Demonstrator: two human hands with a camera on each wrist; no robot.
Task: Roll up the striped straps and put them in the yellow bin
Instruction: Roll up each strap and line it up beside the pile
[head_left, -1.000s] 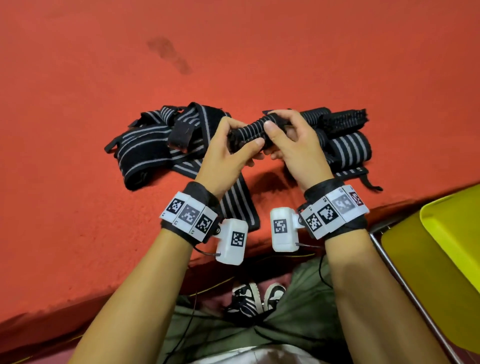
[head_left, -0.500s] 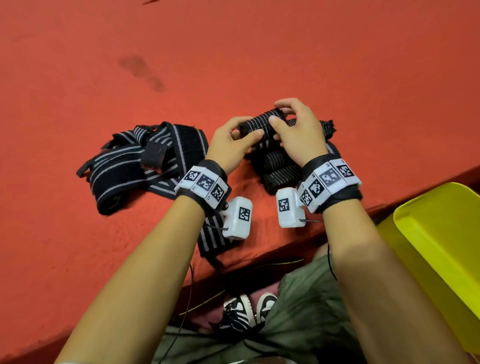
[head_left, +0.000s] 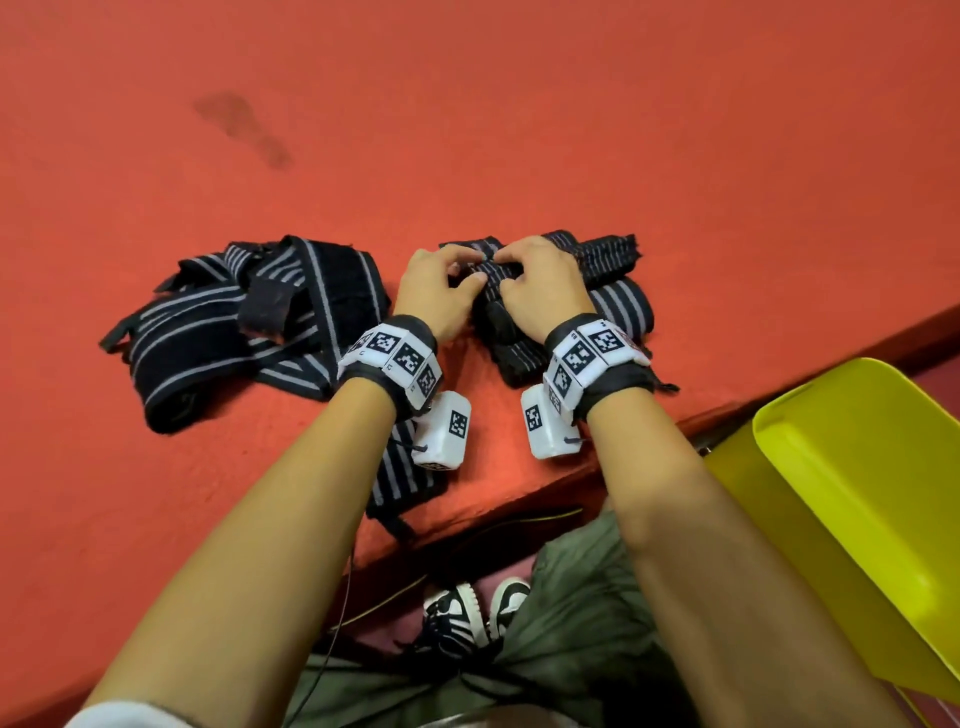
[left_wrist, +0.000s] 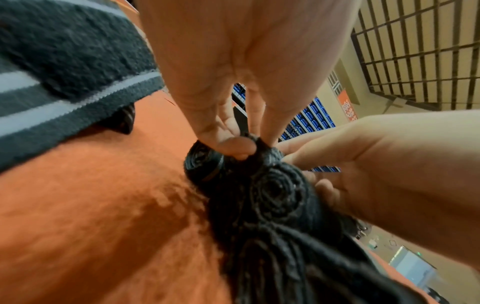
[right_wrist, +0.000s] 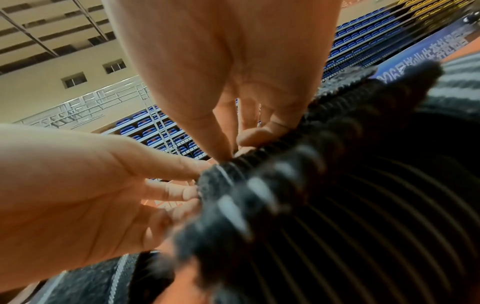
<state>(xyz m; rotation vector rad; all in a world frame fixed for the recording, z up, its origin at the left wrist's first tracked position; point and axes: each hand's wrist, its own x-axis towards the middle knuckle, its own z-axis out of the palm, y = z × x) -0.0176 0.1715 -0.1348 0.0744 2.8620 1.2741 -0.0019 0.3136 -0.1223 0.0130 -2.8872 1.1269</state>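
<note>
Left hand (head_left: 434, 291) and right hand (head_left: 540, 291) both curl their fingers round a rolled striped strap (head_left: 485, 270) atop other rolled straps (head_left: 621, 304) on the red worktop (head_left: 467, 130), loose straps (head_left: 234, 332) lying left, yellow bin (head_left: 852, 467) right.

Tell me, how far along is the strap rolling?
Partly done: several rolled straps lie on the red surface. Left hand and right hand grip another roll. The loose straps remain unrolled, and the visible part of the yellow bin holds no straps.
</note>
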